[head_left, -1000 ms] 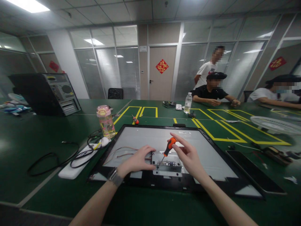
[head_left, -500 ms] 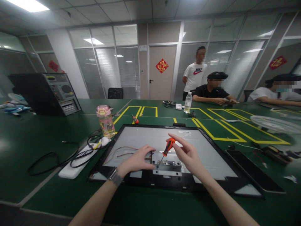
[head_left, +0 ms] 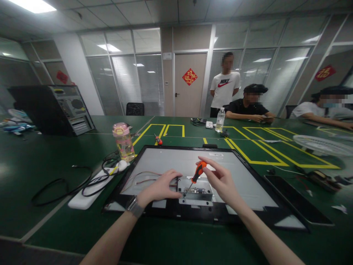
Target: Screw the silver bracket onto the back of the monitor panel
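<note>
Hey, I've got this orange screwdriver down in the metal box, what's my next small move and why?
Probably a small twist of the screwdriver with your right hand: its fingers are on the handle, and the tip points down near the metal box's left end, where your left hand seems placed to steady it.

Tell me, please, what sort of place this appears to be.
Probably an office or meeting room used as an electronics workspace, judging by the glass partitions, the black computer tower and the orange-and-black screwdriver in the right hand.
</note>
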`<action>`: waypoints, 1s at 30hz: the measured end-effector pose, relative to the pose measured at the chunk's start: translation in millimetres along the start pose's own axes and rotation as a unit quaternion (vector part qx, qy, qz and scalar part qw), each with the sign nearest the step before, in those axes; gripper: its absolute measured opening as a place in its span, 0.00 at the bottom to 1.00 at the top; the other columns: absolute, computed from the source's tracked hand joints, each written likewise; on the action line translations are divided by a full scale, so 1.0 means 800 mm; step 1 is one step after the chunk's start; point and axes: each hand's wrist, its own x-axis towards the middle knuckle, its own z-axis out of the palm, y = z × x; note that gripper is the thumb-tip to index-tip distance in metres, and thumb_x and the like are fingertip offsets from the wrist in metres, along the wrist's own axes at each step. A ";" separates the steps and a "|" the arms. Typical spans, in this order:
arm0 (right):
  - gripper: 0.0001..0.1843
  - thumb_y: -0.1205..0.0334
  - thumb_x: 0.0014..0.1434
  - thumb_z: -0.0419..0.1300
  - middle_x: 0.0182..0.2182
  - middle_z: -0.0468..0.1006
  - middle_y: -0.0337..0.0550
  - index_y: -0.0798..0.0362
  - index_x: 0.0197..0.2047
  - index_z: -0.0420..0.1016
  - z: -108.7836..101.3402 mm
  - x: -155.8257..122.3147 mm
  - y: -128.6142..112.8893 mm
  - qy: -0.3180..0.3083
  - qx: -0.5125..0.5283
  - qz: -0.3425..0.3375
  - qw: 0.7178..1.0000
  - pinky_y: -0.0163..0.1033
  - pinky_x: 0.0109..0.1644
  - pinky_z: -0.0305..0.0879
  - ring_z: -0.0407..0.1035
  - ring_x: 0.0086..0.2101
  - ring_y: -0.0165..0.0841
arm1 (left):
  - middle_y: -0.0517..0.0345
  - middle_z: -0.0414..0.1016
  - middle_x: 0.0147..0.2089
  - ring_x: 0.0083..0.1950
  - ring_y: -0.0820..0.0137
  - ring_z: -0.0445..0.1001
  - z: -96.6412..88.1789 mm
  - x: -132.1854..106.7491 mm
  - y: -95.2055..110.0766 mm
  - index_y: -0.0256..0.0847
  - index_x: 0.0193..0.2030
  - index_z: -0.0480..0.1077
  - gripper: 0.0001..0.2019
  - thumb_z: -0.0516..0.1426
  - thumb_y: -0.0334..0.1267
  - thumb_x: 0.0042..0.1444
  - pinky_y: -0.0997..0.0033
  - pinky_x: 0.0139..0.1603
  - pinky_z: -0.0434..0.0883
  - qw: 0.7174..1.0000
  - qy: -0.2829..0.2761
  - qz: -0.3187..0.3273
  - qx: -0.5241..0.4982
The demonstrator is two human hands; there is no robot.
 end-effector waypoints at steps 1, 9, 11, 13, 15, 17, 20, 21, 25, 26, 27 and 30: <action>0.20 0.53 0.61 0.57 0.40 0.76 0.47 0.49 0.55 0.72 0.000 0.000 0.001 -0.006 0.005 0.008 1.000 0.29 0.16 0.47 0.49 0.17 0.20 | 0.54 0.65 0.54 0.56 0.61 0.66 0.000 0.000 0.000 0.46 0.57 0.65 0.31 0.66 0.39 0.45 0.64 0.57 0.66 1.000 0.000 -0.002 -0.003; 0.13 0.56 0.55 0.62 0.37 0.73 0.43 0.50 0.43 0.78 0.003 0.000 -0.001 -0.009 0.023 -0.008 1.000 0.29 0.16 0.46 0.51 0.17 0.19 | 0.54 0.65 0.54 0.55 0.61 0.67 0.001 0.000 -0.001 0.46 0.57 0.65 0.30 0.66 0.40 0.45 0.64 0.57 0.65 1.000 0.001 0.003 0.015; 0.17 0.55 0.57 0.61 0.37 0.75 0.44 0.50 0.49 0.76 0.003 -0.001 0.000 -0.005 0.004 -0.004 1.000 0.29 0.16 0.48 0.52 0.17 0.20 | 0.54 0.65 0.54 0.55 0.61 0.67 0.002 0.000 -0.003 0.46 0.57 0.65 0.30 0.66 0.40 0.45 0.64 0.57 0.65 1.000 0.004 0.003 0.017; 0.22 0.55 0.58 0.59 0.38 0.77 0.46 0.51 0.55 0.72 0.003 -0.003 0.000 -0.005 -0.011 0.005 1.000 0.30 0.17 0.49 0.52 0.17 0.21 | 0.54 0.65 0.54 0.56 0.61 0.67 0.003 0.000 -0.004 0.45 0.57 0.65 0.30 0.66 0.40 0.45 0.64 0.57 0.65 1.000 0.007 0.005 0.020; 0.23 0.54 0.60 0.57 0.40 0.78 0.48 0.51 0.57 0.70 0.003 -0.004 0.000 -0.009 -0.015 0.012 1.000 0.30 0.18 0.49 0.51 0.17 0.21 | 0.54 0.65 0.54 0.56 0.61 0.66 0.003 0.000 -0.004 0.45 0.57 0.65 0.30 0.66 0.40 0.45 0.65 0.57 0.65 1.000 0.006 0.008 0.017; 0.21 0.54 0.60 0.57 0.41 0.78 0.49 0.51 0.56 0.70 0.005 -0.004 0.000 -0.014 -0.009 0.010 1.000 0.30 0.18 0.50 0.51 0.17 0.21 | 0.54 0.65 0.54 0.55 0.61 0.67 0.003 0.001 -0.005 0.45 0.57 0.65 0.30 0.66 0.40 0.46 0.66 0.56 0.66 1.000 0.003 0.012 0.010; 0.17 0.55 0.58 0.60 0.41 0.75 0.46 0.50 0.50 0.74 0.007 -0.002 0.002 -0.001 -0.004 -0.015 1.000 0.30 0.20 0.54 0.55 0.18 0.20 | 0.54 0.65 0.54 0.55 0.61 0.67 0.004 0.002 -0.006 0.44 0.57 0.65 0.30 0.66 0.40 0.45 0.64 0.57 0.66 1.000 0.004 0.014 0.012; 0.15 0.56 0.57 0.61 0.40 0.74 0.44 0.50 0.47 0.76 0.007 -0.002 0.002 0.006 -0.006 -0.024 1.000 0.31 0.20 0.56 0.57 0.19 0.21 | 0.54 0.65 0.53 0.55 0.61 0.67 0.004 0.002 -0.006 0.44 0.57 0.65 0.30 0.66 0.40 0.45 0.63 0.57 0.65 1.000 0.006 0.014 0.014; 0.15 0.58 0.58 0.60 0.39 0.75 0.44 0.49 0.49 0.75 0.005 -0.001 -0.003 -0.002 -0.028 -0.030 0.999 0.31 0.21 0.57 0.61 0.21 0.23 | 0.54 0.65 0.54 0.55 0.60 0.67 0.003 0.001 -0.005 0.45 0.57 0.65 0.30 0.66 0.40 0.45 0.63 0.57 0.66 1.000 0.006 0.013 0.007; 0.17 0.58 0.59 0.58 0.39 0.75 0.45 0.50 0.52 0.73 0.004 -0.001 -0.005 -0.011 -0.036 -0.026 0.999 0.31 0.20 0.56 0.60 0.20 0.23 | 0.54 0.65 0.54 0.55 0.60 0.67 0.003 0.001 -0.004 0.45 0.57 0.65 0.30 0.66 0.41 0.45 0.63 0.56 0.66 1.000 0.005 0.011 0.005; 0.19 0.58 0.60 0.57 0.40 0.76 0.46 0.50 0.54 0.72 0.004 -0.002 -0.007 -0.020 -0.043 -0.023 0.999 0.31 0.20 0.55 0.58 0.19 0.23 | 0.54 0.65 0.54 0.55 0.60 0.67 0.002 0.000 -0.003 0.45 0.57 0.65 0.30 0.66 0.41 0.45 0.63 0.56 0.66 1.000 0.004 0.010 0.004; 0.21 0.58 0.63 0.53 0.42 0.76 0.48 0.50 0.58 0.67 0.003 -0.004 -0.008 -0.034 -0.064 -0.022 0.997 0.31 0.19 0.53 0.53 0.17 0.22 | 0.53 0.65 0.55 0.55 0.60 0.67 0.001 0.000 -0.001 0.45 0.57 0.65 0.31 0.66 0.40 0.45 0.63 0.57 0.66 1.000 0.003 0.010 0.012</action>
